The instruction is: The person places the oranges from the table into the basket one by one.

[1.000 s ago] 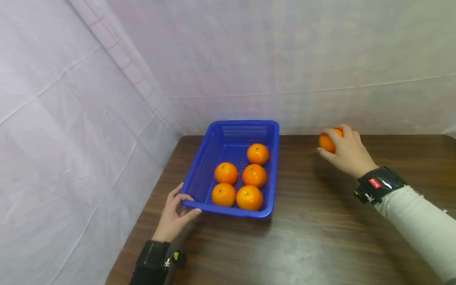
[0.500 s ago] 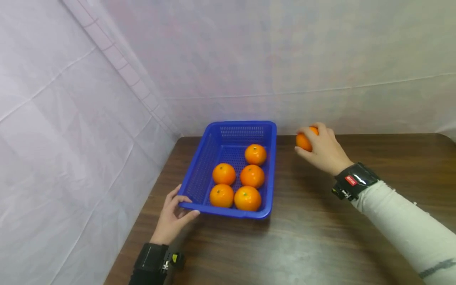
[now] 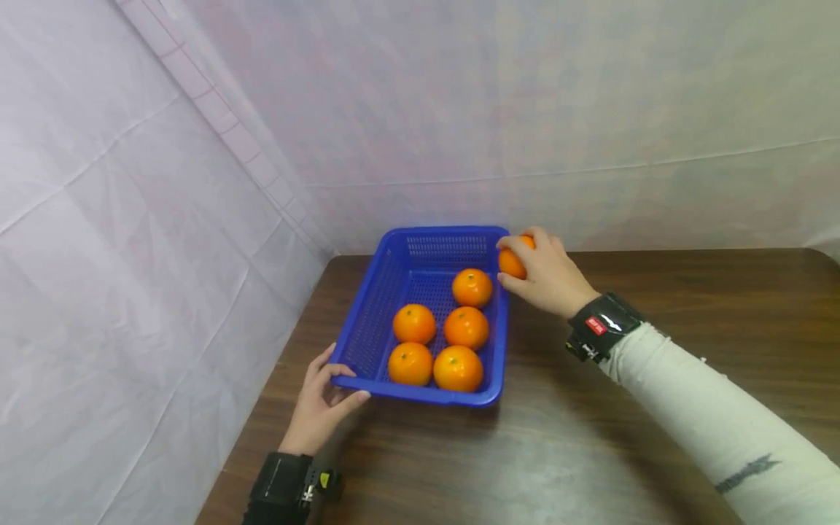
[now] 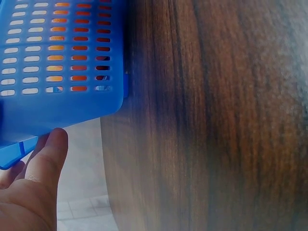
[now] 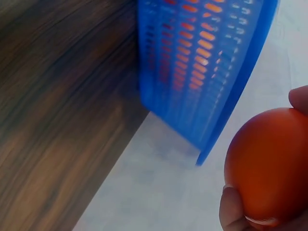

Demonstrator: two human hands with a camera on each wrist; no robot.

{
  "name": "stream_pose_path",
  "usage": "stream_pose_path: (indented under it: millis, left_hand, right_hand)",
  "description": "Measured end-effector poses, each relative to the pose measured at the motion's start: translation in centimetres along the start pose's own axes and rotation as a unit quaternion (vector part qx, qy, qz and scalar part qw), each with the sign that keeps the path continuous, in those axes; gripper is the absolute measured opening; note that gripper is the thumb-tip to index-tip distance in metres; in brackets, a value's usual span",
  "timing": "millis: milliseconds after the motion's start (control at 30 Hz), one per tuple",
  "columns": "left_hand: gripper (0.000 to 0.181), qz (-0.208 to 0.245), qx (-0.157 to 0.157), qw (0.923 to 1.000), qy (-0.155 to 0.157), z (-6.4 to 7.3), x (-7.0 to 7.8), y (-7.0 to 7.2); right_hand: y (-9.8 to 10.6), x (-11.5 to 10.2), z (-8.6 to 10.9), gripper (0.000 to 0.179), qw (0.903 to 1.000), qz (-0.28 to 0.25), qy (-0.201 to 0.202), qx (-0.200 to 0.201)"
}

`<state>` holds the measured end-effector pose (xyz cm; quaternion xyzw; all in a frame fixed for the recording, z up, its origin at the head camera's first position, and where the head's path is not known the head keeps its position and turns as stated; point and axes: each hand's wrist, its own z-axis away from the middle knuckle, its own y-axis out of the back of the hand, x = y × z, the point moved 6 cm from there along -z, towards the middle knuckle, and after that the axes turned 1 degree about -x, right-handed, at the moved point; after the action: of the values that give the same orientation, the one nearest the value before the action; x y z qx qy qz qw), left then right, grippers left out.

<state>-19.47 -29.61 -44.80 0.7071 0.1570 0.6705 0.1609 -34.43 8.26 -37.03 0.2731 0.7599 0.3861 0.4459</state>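
A blue plastic basket (image 3: 502, 350) with slotted walls stands on the table, several oranges (image 3: 467, 328) lying in its near and right parts. My left hand (image 3: 320, 408) grips the basket's near left corner, fingers over the rim and thumb against the outer side. In the left wrist view, the thumb (image 4: 48, 161) touches the basket wall (image 4: 62, 108). My right hand (image 3: 547, 277) holds another orange (image 3: 512, 264) at the basket's far right rim. The right wrist view shows that orange (image 5: 269, 166) between thumb and fingers, beside the basket's slotted side (image 5: 192, 72).
The dark wooden table (image 3: 689, 306) extends to the right and toward the front. White sheeting (image 3: 590, 109) hangs behind the table's far edge, and more sheeting (image 3: 131, 292) runs along the left side.
My right hand has carried its orange leftward from over the right part of the table to the basket's rim. The left hand keeps its hold on the corner, and the basket stays put.
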Motion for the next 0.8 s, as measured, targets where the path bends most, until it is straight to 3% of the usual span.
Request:
stream_pose_path:
  millis: [400, 800]
  left_hand:
    - [0.034, 0.015, 0.006, 0.9999, 0.002, 0.2, -0.2, -0.4]
    - [0.034, 0.031, 0.011, 0.9994, -0.009, 0.3, -0.2, -0.9]
  right_hand:
    - [-2.4, -3.7, -2.0, 0.051, 0.9983, -0.004, 0.016, -0.057]
    - [-2.7, -7.1, -3.9, 0.052, 0.9959, -0.018, 0.021, -0.087]
